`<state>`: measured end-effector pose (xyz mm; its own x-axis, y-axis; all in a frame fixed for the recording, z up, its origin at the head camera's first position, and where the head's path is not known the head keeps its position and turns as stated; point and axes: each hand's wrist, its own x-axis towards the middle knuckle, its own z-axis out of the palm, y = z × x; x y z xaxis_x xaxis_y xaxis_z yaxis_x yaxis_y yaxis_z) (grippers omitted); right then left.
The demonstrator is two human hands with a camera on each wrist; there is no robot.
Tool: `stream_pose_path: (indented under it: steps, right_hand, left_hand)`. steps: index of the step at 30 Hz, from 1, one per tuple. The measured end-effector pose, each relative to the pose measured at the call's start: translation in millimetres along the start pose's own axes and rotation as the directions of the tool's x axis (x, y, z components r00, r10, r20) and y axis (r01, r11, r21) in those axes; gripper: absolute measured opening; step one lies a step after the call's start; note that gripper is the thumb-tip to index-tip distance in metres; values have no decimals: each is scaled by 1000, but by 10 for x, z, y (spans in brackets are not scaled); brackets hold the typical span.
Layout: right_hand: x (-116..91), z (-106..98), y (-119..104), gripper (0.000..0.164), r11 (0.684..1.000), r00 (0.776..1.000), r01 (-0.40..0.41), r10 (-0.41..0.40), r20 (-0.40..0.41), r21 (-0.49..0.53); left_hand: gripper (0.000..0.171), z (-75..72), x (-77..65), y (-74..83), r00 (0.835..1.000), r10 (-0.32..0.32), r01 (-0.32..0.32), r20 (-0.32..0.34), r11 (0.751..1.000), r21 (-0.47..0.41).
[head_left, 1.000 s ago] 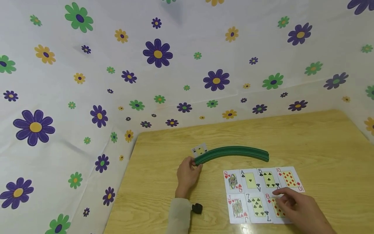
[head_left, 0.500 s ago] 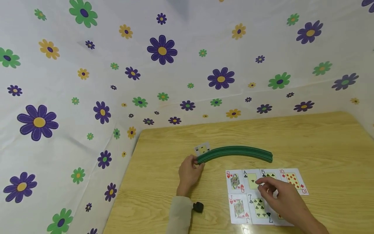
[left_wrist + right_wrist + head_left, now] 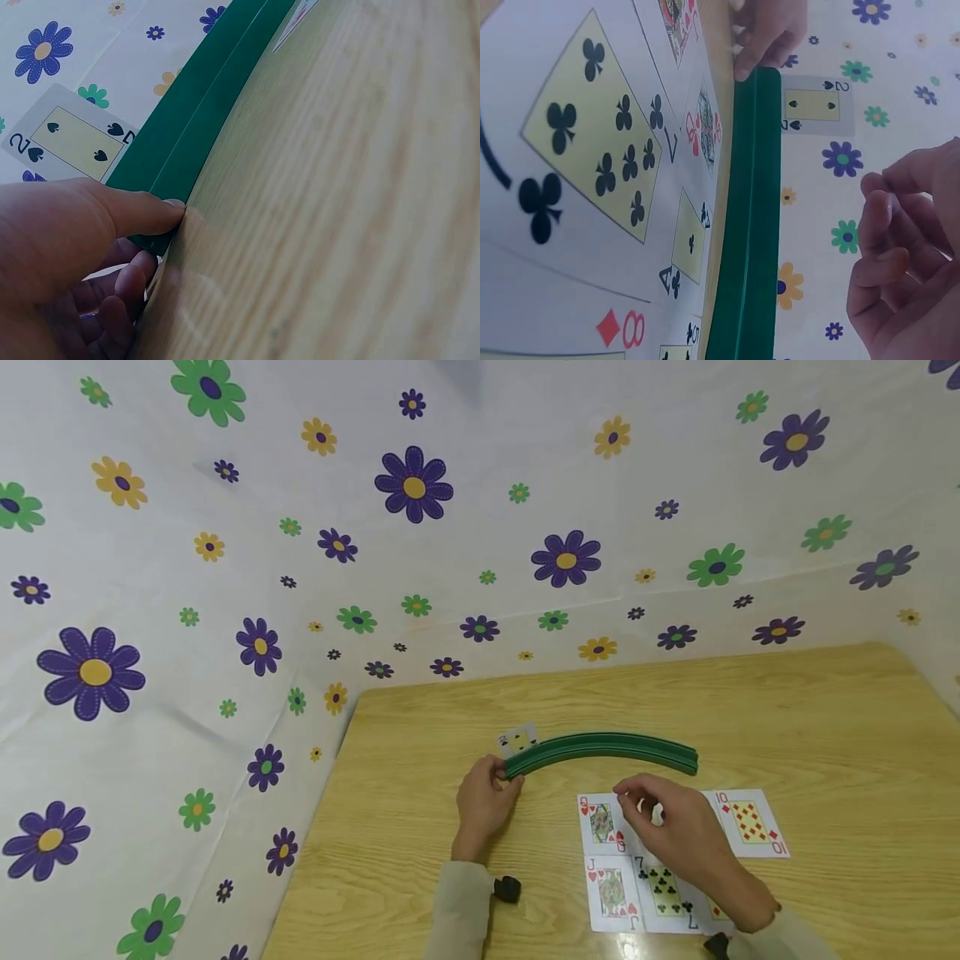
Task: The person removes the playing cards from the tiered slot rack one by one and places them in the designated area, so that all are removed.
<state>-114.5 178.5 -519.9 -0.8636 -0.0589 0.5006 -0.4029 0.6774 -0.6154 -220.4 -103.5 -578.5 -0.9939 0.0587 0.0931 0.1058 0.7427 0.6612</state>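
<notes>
In the head view my left hand (image 3: 483, 806) pinches the left end of a green curved card holder (image 3: 607, 745), the thumb on its front face. A two of spades (image 3: 519, 741) stands in the holder near that end. My right hand (image 3: 675, 827), fingers loosely curled and holding nothing, hovers over two rows of playing cards. In these lie a queen of hearts (image 3: 600, 824), a jack of hearts (image 3: 611, 893), a seven of clubs (image 3: 664, 893) and a ten of diamonds (image 3: 748, 823). The right hand covers much between; an ace of clubs (image 3: 688, 236) shows in the right wrist view.
The wooden table (image 3: 847, 735) carries everything. A white cloth with printed flowers (image 3: 487, 518) rises behind it and along the sides. The card rows lie just in front of the holder's right half.
My right hand has moved left and away from me, from the eight of diamonds across the ace and five. The left hand keeps hold of the card holder's end.
</notes>
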Motion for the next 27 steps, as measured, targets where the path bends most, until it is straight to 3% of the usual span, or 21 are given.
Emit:
stream_pose_path:
  steps: [9, 27]
  right_hand:
    - [171, 89, -5, 26, 997, 994, 79, -77, -82, 22]
    - [390, 277, 47, 17, 993, 988, 118, -116, -105, 20]
  left_hand:
    - [22, 3, 5, -12, 1000, -9, 9, 5, 1000, -2]
    - [22, -28, -25, 50, 1000, -6, 6, -1, 1000, -24]
